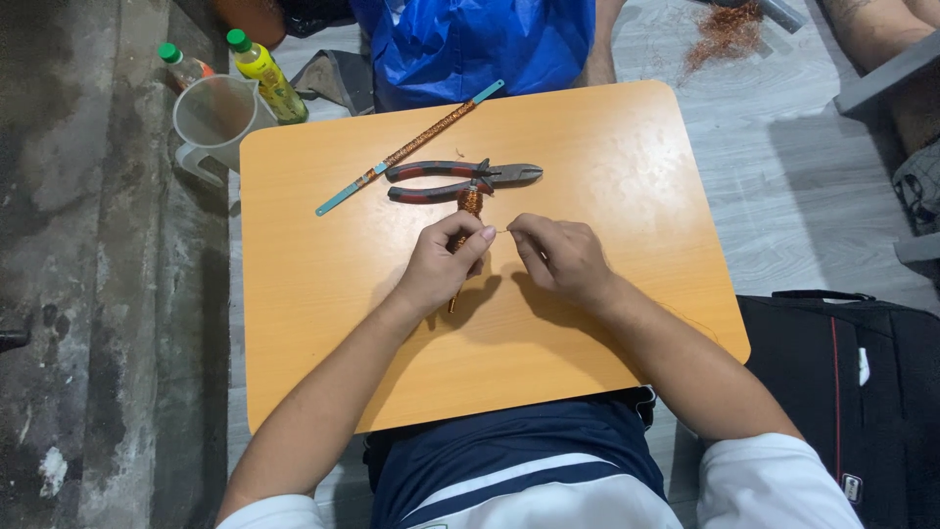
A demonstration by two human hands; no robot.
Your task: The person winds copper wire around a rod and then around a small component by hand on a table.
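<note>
An orange table (607,137) serves as the landmark. Near its middle, the left hand (443,264) is closed around a thin rod wrapped in copper wire (468,206); the rod's wound top sticks out above the fingers and its bare lower tip shows below the palm. Just to the right of it, the right hand (560,253) has thumb and forefinger pressed together, pinching what looks like a fine wire strand (499,231) that runs between the two hands, though it is too thin to make out clearly.

Farther up the table from the hands lies a pair of red-and-black pliers (460,180), jaws pointing right, touching or nearly touching the rod's top. Beyond the pliers, toward the table's far edge, a long teal strip wrapped with copper wire (411,147) lies on a slant.

Off the table's far left corner stand a clear plastic jug (211,122) and a yellow bottle with a green cap (266,76). Past the far edge sits a blue plastic bag (480,39), and a tangle of copper wire (727,31) lies on the floor beyond the far right corner. A black bag (862,382) rests beside the table's near right corner.
</note>
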